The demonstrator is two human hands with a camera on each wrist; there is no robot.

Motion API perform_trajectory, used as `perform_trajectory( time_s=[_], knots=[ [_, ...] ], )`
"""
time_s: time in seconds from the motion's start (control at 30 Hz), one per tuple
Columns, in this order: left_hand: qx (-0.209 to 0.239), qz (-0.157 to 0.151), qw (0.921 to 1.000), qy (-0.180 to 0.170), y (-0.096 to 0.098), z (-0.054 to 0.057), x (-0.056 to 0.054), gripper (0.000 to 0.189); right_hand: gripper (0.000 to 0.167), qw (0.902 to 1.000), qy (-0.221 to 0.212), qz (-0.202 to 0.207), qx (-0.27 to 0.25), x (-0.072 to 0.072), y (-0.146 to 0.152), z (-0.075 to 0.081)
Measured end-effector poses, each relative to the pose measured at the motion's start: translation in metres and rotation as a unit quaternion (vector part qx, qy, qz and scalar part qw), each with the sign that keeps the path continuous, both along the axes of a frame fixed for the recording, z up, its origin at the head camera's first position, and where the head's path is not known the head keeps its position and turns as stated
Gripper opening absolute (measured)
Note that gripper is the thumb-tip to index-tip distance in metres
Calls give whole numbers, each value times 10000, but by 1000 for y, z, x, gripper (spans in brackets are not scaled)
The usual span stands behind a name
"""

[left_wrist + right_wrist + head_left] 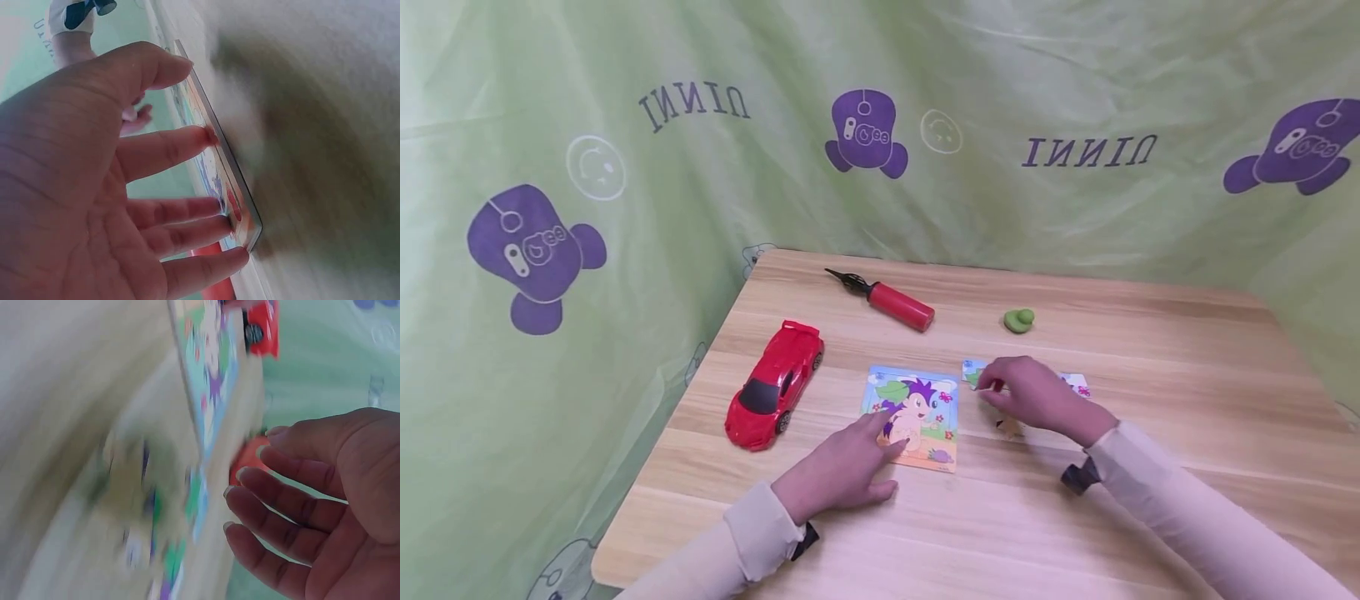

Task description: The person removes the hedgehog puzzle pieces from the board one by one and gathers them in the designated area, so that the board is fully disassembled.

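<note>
A square hedgehog picture puzzle lies flat on the wooden table. My left hand rests its extended fingertips on the puzzle's near left part; in the left wrist view the fingers touch its face beside the edge. To the right of the puzzle, my right hand hovers over loose puzzle pieces, partly hiding them. Its fingers are loosely bent with nothing between them in the right wrist view. A tan piece lies under the right wrist, and other pieces look blurred there.
A red toy car stands left of the puzzle. Farther back lie a red hand pump with a black nozzle and a small green toy duck. Behind the table hangs a green curtain with purple figures.
</note>
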State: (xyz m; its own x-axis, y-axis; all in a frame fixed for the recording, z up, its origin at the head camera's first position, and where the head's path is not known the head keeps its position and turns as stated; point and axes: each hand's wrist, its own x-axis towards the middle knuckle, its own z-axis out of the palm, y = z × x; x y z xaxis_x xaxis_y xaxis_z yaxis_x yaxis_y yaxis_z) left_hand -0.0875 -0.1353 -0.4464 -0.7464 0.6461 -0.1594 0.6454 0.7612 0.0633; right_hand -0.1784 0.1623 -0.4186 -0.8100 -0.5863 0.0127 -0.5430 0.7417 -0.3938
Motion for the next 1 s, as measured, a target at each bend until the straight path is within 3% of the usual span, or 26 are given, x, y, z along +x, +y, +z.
perform_trajectory(
  time_s=[0.2, 0.4, 0.5, 0.67, 0.87, 1.0],
  knots=[
    [74, 186, 9998, 73, -2, -1, 2, 57, 17, 9975, -270, 631, 153, -1, -63, -12],
    [-33, 130, 9969, 775, 8, -6, 10, 55, 22, 9886, 783, 942, 875, 6, -110, -28],
    [-191, -53, 9933, 1139, 11, -7, 11, 55, 19, 9891, 829, 936, 783, 9, -122, -32],
    [-434, -180, 9909, 1261, 13, -5, 8, 57, 18, 9957, 337, 659, 559, 7, -134, -33],
    [-734, -26, 9903, 1182, 16, -4, 11, 64, 32, 9962, -856, 79, 117, 4, -138, -29],
    [-798, -79, 9876, 1348, 17, -4, 12, 63, 16, 9897, -1420, -110, -112, 1, -139, -29]
  ],
)
